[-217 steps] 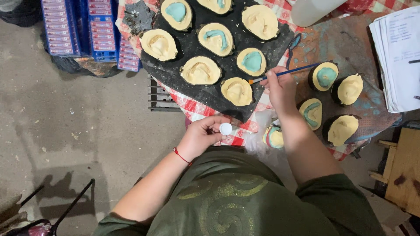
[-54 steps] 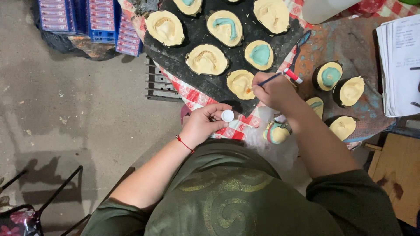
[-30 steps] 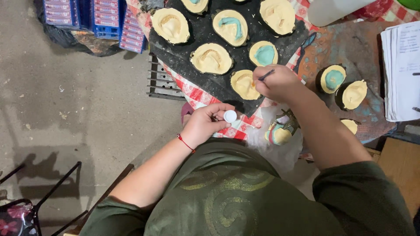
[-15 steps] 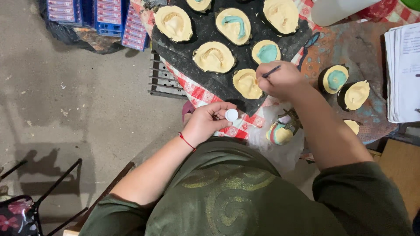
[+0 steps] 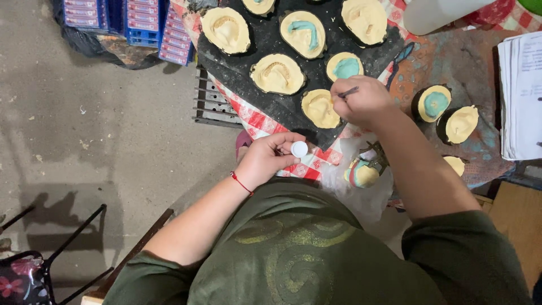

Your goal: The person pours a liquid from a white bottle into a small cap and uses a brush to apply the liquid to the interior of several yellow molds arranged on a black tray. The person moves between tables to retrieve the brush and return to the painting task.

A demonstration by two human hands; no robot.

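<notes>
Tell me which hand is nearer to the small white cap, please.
Left. The left hand holds the small white cap at its fingertips. The right hand is farther up, holding a thin brush over the cream mould on the black board.

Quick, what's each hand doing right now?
Left hand: fingers closed on a small white cap.
Right hand: fingers closed on a thin brush, over a yellow mould.
</notes>
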